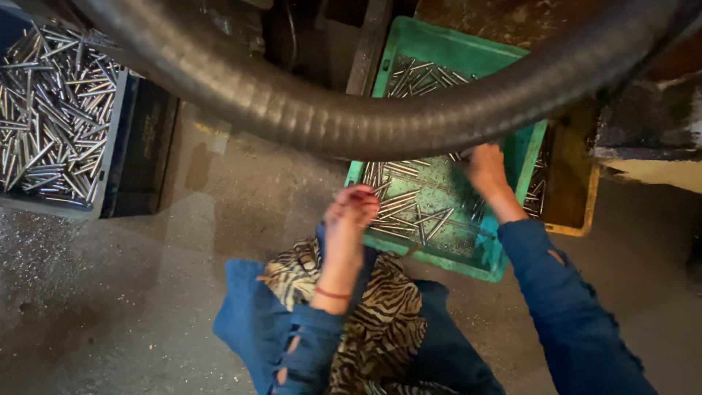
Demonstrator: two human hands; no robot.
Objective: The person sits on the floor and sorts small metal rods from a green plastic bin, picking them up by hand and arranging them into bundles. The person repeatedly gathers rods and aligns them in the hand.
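Observation:
A green plastic crate (512,157) lies on the floor with several thin metal rods (398,205) scattered in it. My left hand (349,219) hovers at the crate's near left corner, fingers curled; whether it holds any rods I cannot tell. Reaching into the far right part of the crate, my right hand (485,167) rests on the rods there with its fingers partly hidden behind a thick black hose (329,121). Both arms wear blue sleeves, and a red thread circles the left wrist.
The ribbed black hose arcs across the top of the view. A grey bin (55,110) heaped with metal rods stands at the far left. A yellow crate (578,197) sits right of the green one. Striped cloth (373,314) covers my lap over the concrete floor.

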